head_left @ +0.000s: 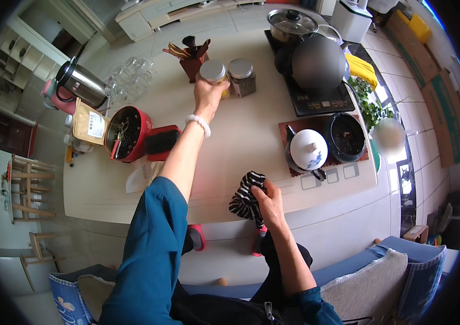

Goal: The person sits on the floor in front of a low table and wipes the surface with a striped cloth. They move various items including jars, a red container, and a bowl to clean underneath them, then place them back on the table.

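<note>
My left hand point(208, 98) reaches over the table and is closed around a glass jar point(213, 71) with a silver lid and yellowish contents. Right beside it stands a second lidded jar point(242, 81) with dark contents. My right hand point(269, 203), at the table's near edge, grips a black-and-white striped cloth point(246, 196), which hangs bunched from the fingers. Behind the jars is a dark red wooden holder point(192, 67) with tea tools in it.
At left stand a red pot point(129, 132), a kraft pouch point(90, 122), a steel thermos jug point(83, 84) and several glass mugs point(129, 78). To the right are a white-lidded teapot point(308, 149), a black bowl point(344, 136), a black induction cooker point(322, 104) and a glass-lidded pan point(292, 24).
</note>
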A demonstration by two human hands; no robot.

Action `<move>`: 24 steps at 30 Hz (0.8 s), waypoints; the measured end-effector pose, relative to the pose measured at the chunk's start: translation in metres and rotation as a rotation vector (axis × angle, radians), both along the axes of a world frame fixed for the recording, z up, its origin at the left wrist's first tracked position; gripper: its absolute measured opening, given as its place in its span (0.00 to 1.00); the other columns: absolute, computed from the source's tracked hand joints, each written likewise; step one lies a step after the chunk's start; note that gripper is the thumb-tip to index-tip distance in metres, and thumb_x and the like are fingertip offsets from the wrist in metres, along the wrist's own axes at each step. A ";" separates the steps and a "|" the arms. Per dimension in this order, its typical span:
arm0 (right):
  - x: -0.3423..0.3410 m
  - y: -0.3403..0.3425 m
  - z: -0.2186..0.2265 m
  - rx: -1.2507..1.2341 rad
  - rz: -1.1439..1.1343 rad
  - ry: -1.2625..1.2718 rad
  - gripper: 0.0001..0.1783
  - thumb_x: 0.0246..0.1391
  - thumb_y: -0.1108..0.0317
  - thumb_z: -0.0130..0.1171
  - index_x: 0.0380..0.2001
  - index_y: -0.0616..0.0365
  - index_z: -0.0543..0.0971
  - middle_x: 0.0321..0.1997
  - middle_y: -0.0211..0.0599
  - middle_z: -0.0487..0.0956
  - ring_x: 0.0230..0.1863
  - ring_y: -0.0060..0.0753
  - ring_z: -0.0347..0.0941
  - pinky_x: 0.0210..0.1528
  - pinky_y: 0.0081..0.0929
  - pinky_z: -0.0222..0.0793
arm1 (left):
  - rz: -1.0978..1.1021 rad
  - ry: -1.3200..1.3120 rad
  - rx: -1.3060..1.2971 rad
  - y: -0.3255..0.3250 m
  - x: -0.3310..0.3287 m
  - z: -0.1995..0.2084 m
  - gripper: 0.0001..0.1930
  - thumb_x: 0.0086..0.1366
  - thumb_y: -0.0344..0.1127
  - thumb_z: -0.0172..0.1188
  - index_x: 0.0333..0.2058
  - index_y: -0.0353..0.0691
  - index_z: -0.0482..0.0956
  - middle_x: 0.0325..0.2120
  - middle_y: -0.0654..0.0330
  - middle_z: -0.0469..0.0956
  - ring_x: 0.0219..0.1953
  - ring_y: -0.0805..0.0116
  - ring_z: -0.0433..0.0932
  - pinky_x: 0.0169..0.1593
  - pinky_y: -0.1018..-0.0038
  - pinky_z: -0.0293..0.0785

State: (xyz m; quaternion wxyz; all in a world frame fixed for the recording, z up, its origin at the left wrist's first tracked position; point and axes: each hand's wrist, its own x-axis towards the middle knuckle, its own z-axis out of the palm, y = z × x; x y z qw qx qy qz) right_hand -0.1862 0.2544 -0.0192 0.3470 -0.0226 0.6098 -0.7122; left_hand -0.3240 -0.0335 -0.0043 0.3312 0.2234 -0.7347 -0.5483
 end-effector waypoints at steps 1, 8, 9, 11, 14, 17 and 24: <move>-0.003 0.001 0.000 -0.011 -0.009 -0.023 0.13 0.58 0.71 0.51 0.42 0.69 0.74 0.36 0.36 0.79 0.35 0.23 0.75 0.39 0.22 0.73 | -0.019 0.007 -0.010 0.000 -0.008 0.000 0.31 0.42 0.29 0.72 0.47 0.31 0.69 0.41 0.50 0.78 0.45 0.58 0.77 0.50 0.68 0.72; -0.011 0.000 0.001 0.001 -0.010 -0.083 0.13 0.58 0.71 0.51 0.44 0.69 0.74 0.38 0.37 0.79 0.37 0.25 0.76 0.41 0.23 0.72 | -0.232 -0.120 0.082 -0.009 -0.016 0.015 0.29 0.49 0.30 0.68 0.51 0.40 0.68 0.44 0.60 0.75 0.44 0.68 0.74 0.45 0.70 0.71; -0.011 -0.001 -0.001 0.022 0.007 -0.083 0.13 0.58 0.71 0.51 0.44 0.69 0.74 0.38 0.37 0.79 0.37 0.25 0.76 0.41 0.23 0.72 | -0.231 -0.121 0.095 -0.008 -0.013 0.011 0.30 0.48 0.30 0.68 0.51 0.40 0.67 0.44 0.60 0.75 0.43 0.69 0.73 0.44 0.70 0.70; -0.012 -0.002 0.005 -0.009 -0.004 -0.093 0.13 0.58 0.71 0.51 0.44 0.69 0.74 0.38 0.37 0.79 0.37 0.25 0.76 0.41 0.23 0.72 | -0.210 -0.104 0.061 -0.003 -0.011 0.007 0.31 0.48 0.31 0.68 0.52 0.40 0.67 0.44 0.61 0.74 0.41 0.71 0.72 0.43 0.70 0.69; -0.011 -0.005 0.007 -0.040 -0.018 -0.091 0.14 0.58 0.71 0.50 0.44 0.69 0.74 0.38 0.37 0.79 0.37 0.24 0.75 0.41 0.22 0.72 | -0.206 -0.180 0.140 0.003 -0.001 0.010 0.33 0.49 0.34 0.67 0.54 0.40 0.65 0.44 0.60 0.74 0.43 0.70 0.71 0.44 0.71 0.68; -0.011 -0.008 0.006 -0.034 -0.022 -0.071 0.14 0.58 0.71 0.50 0.44 0.70 0.74 0.38 0.37 0.79 0.37 0.24 0.75 0.41 0.23 0.72 | -0.141 -0.305 0.075 -0.010 0.000 0.001 0.36 0.50 0.33 0.64 0.59 0.39 0.61 0.45 0.57 0.73 0.45 0.66 0.71 0.45 0.69 0.67; -0.013 -0.013 -0.004 -0.038 -0.034 -0.056 0.14 0.58 0.71 0.50 0.44 0.70 0.74 0.38 0.38 0.79 0.37 0.26 0.76 0.42 0.24 0.72 | 0.305 -0.255 -0.238 -0.070 -0.003 -0.005 0.36 0.48 0.42 0.69 0.46 0.23 0.60 0.47 0.44 0.65 0.49 0.59 0.66 0.52 0.65 0.67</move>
